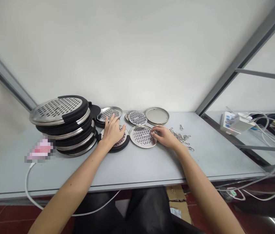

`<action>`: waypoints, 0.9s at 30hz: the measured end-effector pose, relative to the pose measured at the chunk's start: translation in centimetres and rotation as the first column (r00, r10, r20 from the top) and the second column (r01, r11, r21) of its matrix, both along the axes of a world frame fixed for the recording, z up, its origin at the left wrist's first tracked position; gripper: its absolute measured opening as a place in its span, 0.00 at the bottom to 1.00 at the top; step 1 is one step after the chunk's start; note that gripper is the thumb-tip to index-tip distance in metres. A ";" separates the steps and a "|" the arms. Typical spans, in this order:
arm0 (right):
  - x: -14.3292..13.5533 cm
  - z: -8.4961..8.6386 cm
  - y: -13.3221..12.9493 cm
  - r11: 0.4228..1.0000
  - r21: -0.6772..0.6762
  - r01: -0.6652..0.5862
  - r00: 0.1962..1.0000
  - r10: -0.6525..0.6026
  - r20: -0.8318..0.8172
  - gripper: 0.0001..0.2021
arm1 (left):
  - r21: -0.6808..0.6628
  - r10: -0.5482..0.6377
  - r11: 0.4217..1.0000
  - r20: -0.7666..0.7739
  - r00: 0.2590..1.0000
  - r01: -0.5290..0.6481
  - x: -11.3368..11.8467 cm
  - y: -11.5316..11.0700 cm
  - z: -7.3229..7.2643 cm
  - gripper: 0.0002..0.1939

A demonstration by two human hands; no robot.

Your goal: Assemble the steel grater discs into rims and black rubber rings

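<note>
Two hands at the graters, with a leaning stack and loose clips close by.
The left hand (113,130) was open, fingers spread above a black-rimmed grater (122,141) and toward the far grater (106,113); contact could not be confirmed. The right hand (165,136) was half curled at the right edge of a bare metal grater (142,137), flat on the surface (137,172); any grip could not be told. Risks, as judged: a leftward knock could topple the uneven stack (65,125), careless finger placement could meet sharp teeth, and a rightward sweep could scatter the clips (181,139).
</note>
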State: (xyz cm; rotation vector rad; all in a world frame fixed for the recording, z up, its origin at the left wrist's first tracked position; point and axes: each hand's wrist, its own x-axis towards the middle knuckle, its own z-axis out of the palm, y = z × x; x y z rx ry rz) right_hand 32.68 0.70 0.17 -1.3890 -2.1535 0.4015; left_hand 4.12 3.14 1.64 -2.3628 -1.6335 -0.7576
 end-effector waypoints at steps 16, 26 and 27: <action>0.1 -0.3 0.1 1.000 0.005 0.003 1.000 -0.003 -0.031 0.11 | 0.313 -0.430 0.885 0.266 0.863 0.345 0.6 -2.3 1.6 0.16; -1.1 -0.6 -0.2 0.983 0.179 0.050 0.913 0.028 -0.407 0.37 | 0.253 -0.610 0.768 0.571 0.549 0.589 1.4 -4.9 3.1 0.14; -1.2 -0.5 -0.2 0.981 0.191 0.035 0.893 0.055 -0.447 0.35 | 0.248 -0.593 0.777 0.599 0.539 0.579 1.4 -5.0 3.2 0.14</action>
